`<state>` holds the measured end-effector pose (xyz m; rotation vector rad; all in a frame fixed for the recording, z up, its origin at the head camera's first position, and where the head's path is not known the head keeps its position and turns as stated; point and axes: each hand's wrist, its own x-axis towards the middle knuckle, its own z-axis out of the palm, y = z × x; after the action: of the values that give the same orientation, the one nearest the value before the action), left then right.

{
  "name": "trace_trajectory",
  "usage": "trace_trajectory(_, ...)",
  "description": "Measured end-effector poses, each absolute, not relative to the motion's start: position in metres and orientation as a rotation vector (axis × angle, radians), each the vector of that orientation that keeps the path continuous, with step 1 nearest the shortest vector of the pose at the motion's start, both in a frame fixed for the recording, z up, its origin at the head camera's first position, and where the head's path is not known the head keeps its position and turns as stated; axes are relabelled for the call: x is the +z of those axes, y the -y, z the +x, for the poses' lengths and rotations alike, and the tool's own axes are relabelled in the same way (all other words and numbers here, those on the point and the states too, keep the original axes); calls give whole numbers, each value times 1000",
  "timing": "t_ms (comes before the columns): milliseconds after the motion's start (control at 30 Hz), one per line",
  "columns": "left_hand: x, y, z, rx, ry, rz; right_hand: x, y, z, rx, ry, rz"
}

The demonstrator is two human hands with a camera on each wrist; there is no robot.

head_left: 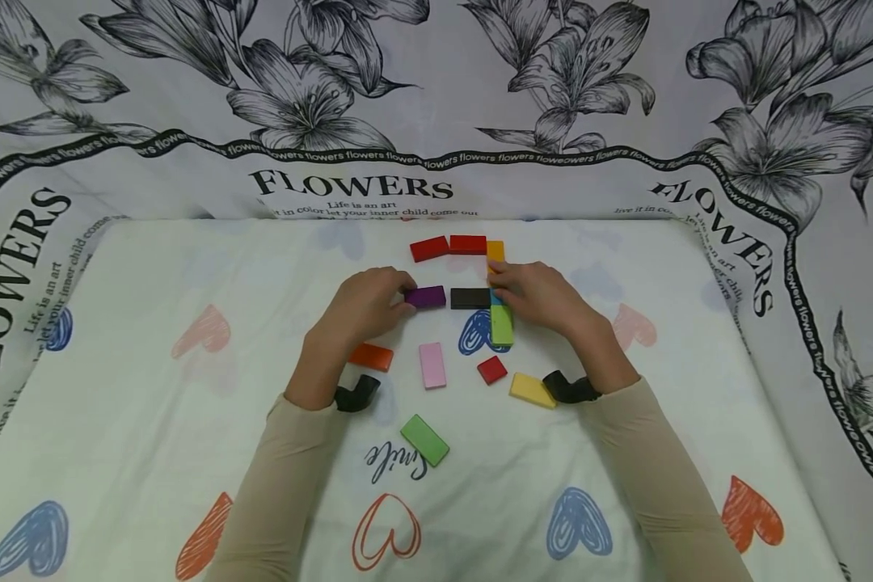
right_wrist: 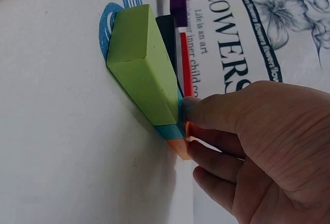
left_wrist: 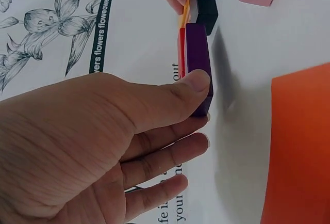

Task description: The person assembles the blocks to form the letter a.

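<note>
My left hand (head_left: 367, 303) pinches the left end of a purple block (head_left: 428, 297), thumb on its near side, as the left wrist view shows. Just right of it lies a black block (head_left: 470, 298), a small gap between them. Across the black block's right end runs a column: a yellow-orange block (head_left: 495, 250) at the far end, a mostly covered blue block (right_wrist: 170, 131), then a light green block (head_left: 502, 326). The right hand (head_left: 534, 293) has its thumb against the blue block, other fingertips around the column's side. Two red blocks (head_left: 468, 244) extend left from the column's far end.
Loose on the heart-printed cloth (head_left: 131, 436) lie an orange block (head_left: 371, 356), a pink block (head_left: 432, 365), a small red block (head_left: 491, 370), a yellow block (head_left: 533, 390) and a green block (head_left: 425, 440). Black wrist mounts stand near the orange and yellow blocks.
</note>
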<state>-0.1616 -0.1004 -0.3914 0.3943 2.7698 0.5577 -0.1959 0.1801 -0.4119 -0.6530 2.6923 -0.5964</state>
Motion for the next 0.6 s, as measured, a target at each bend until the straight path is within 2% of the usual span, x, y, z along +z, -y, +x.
trace_trajectory(600,-402,95,-164,507,-2767,433,-412,-181,-195,-594,-2698,-652)
